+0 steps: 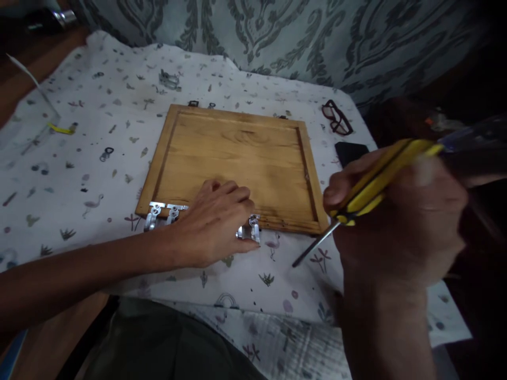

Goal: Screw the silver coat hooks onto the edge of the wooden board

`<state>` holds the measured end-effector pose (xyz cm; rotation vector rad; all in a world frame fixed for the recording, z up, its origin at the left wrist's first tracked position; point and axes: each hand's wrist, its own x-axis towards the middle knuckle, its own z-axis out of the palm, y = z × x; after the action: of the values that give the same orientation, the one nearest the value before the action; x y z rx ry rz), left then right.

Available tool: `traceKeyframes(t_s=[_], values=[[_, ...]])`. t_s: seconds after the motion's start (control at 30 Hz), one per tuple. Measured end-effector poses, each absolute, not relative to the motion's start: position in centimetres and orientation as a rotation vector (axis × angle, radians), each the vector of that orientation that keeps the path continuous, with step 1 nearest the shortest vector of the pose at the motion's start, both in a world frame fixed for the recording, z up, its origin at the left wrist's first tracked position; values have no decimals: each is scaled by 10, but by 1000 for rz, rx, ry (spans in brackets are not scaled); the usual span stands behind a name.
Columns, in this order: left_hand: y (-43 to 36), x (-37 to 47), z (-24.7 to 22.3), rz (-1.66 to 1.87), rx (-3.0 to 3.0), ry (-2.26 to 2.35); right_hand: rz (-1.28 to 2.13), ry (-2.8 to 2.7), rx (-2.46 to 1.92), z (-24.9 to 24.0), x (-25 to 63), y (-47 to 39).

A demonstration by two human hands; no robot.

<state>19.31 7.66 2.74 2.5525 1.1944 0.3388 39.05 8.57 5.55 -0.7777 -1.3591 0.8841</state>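
Note:
A framed wooden panel (233, 158) with a raised border lies flat on the tablecloth. Shiny metal hinges (173, 212) are attached along its near edge. My left hand (219, 219) presses over this edge, fingers curled on the wood and thumb beside the right hinge (253, 228); part of the hardware is hidden beneath it. In my right hand (412, 211), closed around its yellow and black handle, is a screwdriver (368, 184). Its shaft points down and left, and the tip hovers right of the hinges, apart from the panel. The right hand is slightly blurred.
A loose metal hinge (169, 80) lies behind the panel. Eyeglasses (336, 117) and a flat black object (350, 152) sit to the right. At left are a yellow strip (61, 129) and a thin white cord (31, 79). Patterned fabric (269, 37) hangs behind the table.

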Motion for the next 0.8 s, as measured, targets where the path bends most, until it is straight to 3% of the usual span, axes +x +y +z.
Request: traceKeyframes(t_s=[0.17,0.43,0.67,0.8], values=[[77,194,28,349,2559,1192,1020,-1653,-1084,52,396,63],[76,194,31,277,2554,1203,767,-1642,-1314,44,402,40],[77,193,29,288,2568,1198,239,-1358,-976,41,383,54],[77,193,30,283,2578,1196,243,-1433,-959,39,376,58]])
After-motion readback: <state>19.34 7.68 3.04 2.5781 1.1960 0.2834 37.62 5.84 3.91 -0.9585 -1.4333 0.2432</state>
